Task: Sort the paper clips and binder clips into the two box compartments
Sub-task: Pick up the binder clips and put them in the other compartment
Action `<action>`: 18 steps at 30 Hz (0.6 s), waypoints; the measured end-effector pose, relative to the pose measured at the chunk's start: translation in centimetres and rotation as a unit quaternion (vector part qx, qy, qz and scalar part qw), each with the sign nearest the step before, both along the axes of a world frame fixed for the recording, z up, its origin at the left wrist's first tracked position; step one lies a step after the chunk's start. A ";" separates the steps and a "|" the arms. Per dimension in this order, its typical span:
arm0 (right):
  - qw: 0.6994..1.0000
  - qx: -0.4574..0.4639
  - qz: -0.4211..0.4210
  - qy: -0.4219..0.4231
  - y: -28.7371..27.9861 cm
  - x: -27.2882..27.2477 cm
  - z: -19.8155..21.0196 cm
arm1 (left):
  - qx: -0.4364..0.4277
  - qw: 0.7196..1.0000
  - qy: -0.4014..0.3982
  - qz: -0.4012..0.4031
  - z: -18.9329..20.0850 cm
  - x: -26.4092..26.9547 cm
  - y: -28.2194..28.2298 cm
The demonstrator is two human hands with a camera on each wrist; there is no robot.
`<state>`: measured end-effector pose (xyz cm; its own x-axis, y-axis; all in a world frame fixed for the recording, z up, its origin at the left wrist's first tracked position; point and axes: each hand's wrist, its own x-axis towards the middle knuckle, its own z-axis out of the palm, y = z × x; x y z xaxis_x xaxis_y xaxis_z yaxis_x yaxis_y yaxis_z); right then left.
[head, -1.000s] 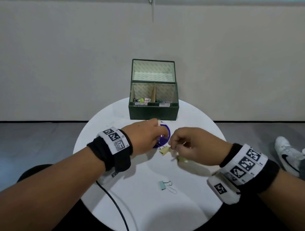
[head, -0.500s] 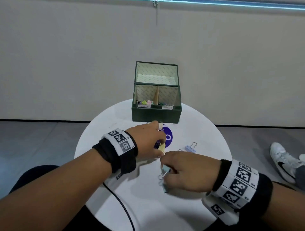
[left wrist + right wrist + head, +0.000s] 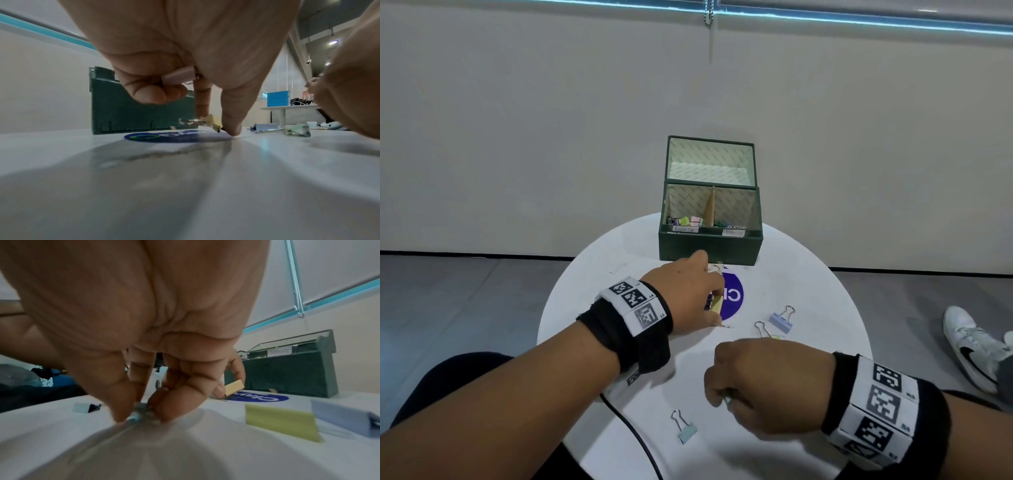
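Round white table [image 3: 808,294] bearing a round blue sticker [image 3: 732,298] with white lettering; black cable [image 3: 633,431] trailing off its near edge. Grey floor with a white sneaker [image 3: 972,346] at right. Beige wall behind, beaded blind cord [image 3: 709,20] hanging.

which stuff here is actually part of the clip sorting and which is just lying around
Part of the job:
green box with two labelled compartments
yellow binder clip pinched by the left hand
pink binder clip tucked in the same hand
small clip pinched by the right hand
lavender binder clip, teal binder clip, yellow-green binder clip on the table

Just lying about:
purple round sticker
black cable
white shoe
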<state>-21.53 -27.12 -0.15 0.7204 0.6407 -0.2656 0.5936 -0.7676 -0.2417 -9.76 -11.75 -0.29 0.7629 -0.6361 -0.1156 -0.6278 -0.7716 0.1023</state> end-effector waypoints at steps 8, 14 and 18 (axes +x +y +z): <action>0.999 0.042 0.026 0.010 2.2 -0.5 1.3 | -0.007 1.000 -0.001 0.013 0.1 0.2 -0.1; 0.992 -0.024 0.117 0.049 2.6 0.1 0.3 | 0.009 1.000 0.004 0.028 0.2 0.5 0.4; 0.999 0.024 0.029 0.001 1.3 1.8 2.3 | 0.010 0.999 0.005 0.044 0.0 0.8 1.2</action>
